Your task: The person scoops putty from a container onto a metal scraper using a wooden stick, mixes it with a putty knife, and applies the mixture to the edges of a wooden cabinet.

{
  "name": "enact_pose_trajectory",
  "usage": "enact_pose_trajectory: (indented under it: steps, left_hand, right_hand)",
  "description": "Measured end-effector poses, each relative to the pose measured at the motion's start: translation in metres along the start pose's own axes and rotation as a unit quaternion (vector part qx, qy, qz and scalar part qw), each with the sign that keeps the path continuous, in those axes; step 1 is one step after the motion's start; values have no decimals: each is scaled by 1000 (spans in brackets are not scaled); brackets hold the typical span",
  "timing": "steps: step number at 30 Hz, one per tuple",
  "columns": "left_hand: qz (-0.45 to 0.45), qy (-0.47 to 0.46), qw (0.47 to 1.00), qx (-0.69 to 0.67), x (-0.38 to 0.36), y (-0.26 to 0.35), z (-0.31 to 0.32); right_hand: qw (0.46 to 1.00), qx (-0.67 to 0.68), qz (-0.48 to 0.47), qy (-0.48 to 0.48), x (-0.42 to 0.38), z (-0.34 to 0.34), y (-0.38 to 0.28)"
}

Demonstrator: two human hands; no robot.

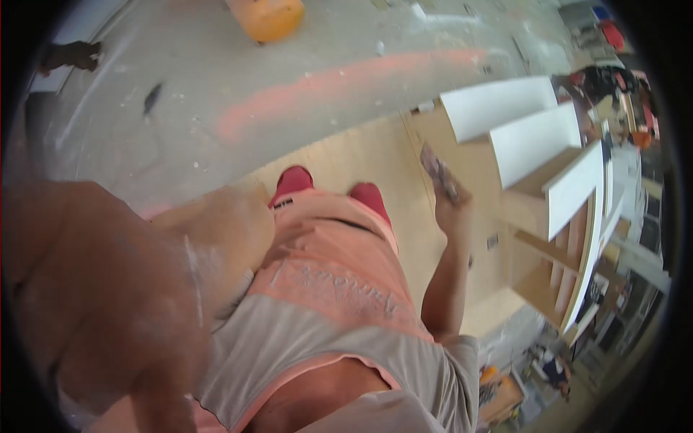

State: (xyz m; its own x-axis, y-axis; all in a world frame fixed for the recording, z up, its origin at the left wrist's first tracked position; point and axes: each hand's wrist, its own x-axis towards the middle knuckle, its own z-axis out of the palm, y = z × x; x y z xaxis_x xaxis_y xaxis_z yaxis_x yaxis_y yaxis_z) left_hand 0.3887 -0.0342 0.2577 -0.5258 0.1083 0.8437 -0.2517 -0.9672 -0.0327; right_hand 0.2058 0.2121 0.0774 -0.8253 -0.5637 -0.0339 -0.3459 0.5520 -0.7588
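Blurred against the lens, the left hand (108, 303) hides its grip; the right hand (451, 202) clasps a flat grey sanding block (439, 172), apparently light and stiff, above a plywood sheet (361, 155).

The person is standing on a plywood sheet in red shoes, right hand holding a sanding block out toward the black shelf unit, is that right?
Not quite. The head view shows the shelf unit has white panels and bare wood, not black. The rest holds: red shoes on the plywood sheet, and the right hand holds out what looks like a sanding block toward the unit.
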Motion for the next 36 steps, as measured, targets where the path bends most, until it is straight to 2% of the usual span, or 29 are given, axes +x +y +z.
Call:
enact_pose_trajectory:
  steps: [2, 4, 8, 10, 12, 14, 18, 19, 20, 21, 22, 23, 26, 28, 29, 30, 32, 36]
  left_hand:
    - [-2, -3, 1000, -31, -4, 12, -2]
    - [-16, -10, 998, -60, -2, 24, -4]
    - [-14, -1, 993, -113, -7, 38, -6]
    - [-16, 8, 993, -113, -7, 45, -4]
    - [-20, 19, 992, -124, -8, 54, -8]
    - [-15, 26, 989, -146, -9, 65, -13]
    - [5, 62, 988, -142, -19, 71, -48]
    - [16, 187, 982, 15, -28, 64, -66]
    - [30, 302, 936, 176, -45, 55, -89]
    - [48, 406, 849, 335, -64, 47, -109]
    - [72, 493, 720, 483, -78, 41, -125]
    - [31, 544, 711, 445, -79, 29, -145]
    - [-24, 544, 693, 473, -73, -6, -174]
    - [-101, 494, 712, 488, -72, -19, -186]
    - [-111, 462, 740, 475, -72, -23, -191]
    - [-120, 455, 743, 475, -65, -27, -192]
    - [-202, 407, 717, 528, -52, -37, -193]
    - [-293, 309, 699, 574, -30, -47, -204]
  right_hand:
    - [999, 11, 37, 14, -6, 8, -7]
    - [998, 30, -24, 44, -10, 16, -10]
    - [996, 27, 57, 61, -35, 28, -16]
    - [977, 159, 69, 124, -40, 39, -13]
    - [967, 176, 119, 138, -47, 41, -21]
    - [926, 276, 195, 170, -55, 44, -32]
    - [886, 367, 195, 206, -69, 27, -30]
    - [841, 458, 167, 235, -69, 21, -41]
    - [786, 545, 137, 259, -71, 18, -51]
    - [782, 551, 131, 260, -73, 12, -57]
    - [759, 594, 117, 238, -73, 7, -62]
    - [735, 637, 100, 211, -71, 4, -67]
    - [730, 641, 74, 224, -69, -3, -80]
    - [734, 630, 76, 244, -65, -10, -71]
    - [738, 618, 87, 257, -64, -13, -65]
    - [734, 619, 82, 267, -63, -15, -59]
    - [733, 604, 122, 288, -62, -20, -46]
    - [735, 601, 89, 302, -63, -41, -34]
